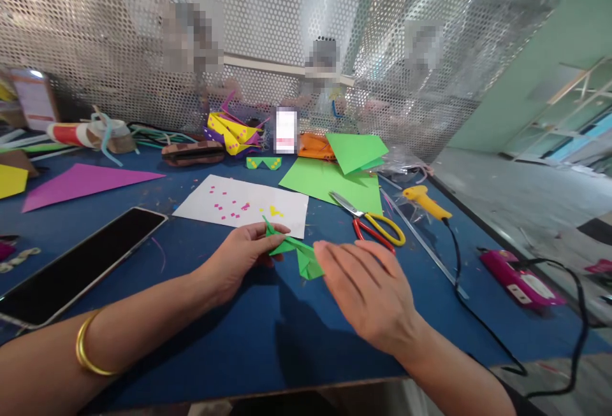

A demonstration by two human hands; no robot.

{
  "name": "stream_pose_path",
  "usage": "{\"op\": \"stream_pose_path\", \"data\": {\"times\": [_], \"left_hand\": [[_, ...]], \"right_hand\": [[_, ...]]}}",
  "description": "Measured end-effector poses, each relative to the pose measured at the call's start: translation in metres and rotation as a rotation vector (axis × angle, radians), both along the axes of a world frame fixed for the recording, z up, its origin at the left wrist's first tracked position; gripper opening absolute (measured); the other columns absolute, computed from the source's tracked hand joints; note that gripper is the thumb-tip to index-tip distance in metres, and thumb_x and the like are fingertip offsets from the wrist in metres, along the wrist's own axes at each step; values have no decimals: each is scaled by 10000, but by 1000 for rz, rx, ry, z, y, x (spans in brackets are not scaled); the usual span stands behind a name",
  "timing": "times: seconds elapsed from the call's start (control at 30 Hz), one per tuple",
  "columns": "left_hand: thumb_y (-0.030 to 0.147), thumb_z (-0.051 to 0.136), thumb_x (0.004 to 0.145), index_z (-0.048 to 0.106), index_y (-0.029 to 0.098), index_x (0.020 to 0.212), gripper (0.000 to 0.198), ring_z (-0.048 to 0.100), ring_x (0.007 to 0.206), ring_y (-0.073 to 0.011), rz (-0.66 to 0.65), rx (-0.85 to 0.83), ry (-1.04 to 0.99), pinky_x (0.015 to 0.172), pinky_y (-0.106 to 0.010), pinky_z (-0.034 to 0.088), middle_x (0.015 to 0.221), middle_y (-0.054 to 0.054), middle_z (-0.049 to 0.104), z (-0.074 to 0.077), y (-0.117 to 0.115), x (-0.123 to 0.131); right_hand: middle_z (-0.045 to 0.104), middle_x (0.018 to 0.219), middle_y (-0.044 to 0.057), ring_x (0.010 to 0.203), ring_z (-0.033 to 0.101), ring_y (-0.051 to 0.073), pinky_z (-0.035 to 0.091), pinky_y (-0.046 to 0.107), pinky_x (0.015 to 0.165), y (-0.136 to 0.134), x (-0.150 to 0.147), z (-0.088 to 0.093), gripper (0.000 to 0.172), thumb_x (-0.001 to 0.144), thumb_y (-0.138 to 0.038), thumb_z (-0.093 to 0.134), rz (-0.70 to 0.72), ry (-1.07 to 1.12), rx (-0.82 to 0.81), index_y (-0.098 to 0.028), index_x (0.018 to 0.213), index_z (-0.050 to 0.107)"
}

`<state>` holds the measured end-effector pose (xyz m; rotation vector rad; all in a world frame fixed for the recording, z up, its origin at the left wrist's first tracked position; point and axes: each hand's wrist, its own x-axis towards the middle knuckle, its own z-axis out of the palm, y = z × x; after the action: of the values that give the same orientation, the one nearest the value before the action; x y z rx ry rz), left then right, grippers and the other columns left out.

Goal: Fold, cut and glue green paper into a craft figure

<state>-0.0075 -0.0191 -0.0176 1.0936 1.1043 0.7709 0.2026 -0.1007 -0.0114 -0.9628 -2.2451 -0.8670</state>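
A small folded green paper piece (301, 254) lies low over the blue table (248, 333). My left hand (243, 253) pinches its left end between thumb and fingers, a gold bangle on that wrist. My right hand (368, 288) is over the piece's right end, fingers held together and slightly blurred, fingertips touching the green paper. Just behind lies a white sheet (239, 206) dotted with tiny pink and yellow bits.
Red-and-yellow scissors (370, 222), a yellow glue gun (425, 202) with black cord, a pink device (519, 279), green sheets (335, 177), a purple triangle (86, 181), a phone (79, 263), yellow origami (232, 129). A perforated metal screen (287, 34) stands behind, with blurred people beyond.
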Motion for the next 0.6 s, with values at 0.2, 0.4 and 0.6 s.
{"op": "stream_pose_path", "data": {"times": [0.2,0.4,0.6], "left_hand": [[365,770,708,730,152,967,337,531,565,-91,-153,3,-10,532,-223,356,693,10,610,3,4,-2],[403,712,760,687,154,1045,380,587,587,-135,-330,78,140,522,-243,411,704,-3,628,-3,2,-1],[235,653,833,681,190,1056,229,619,1016,-236,-3,987,495,899,-403,490,1068,-91,689,-7,-15,-2]], "right_hand": [[718,990,103,927,654,194,489,397,878,-11,19,-5,291,859,-194,701,96,382,-189,-122,1129,621],[755,891,14,844,688,136,438,396,960,-27,10,-10,127,891,-109,616,177,295,-215,-186,968,681],[770,909,71,882,690,182,440,400,959,-52,0,-27,207,919,-84,517,85,153,-189,-116,1014,699]]}}
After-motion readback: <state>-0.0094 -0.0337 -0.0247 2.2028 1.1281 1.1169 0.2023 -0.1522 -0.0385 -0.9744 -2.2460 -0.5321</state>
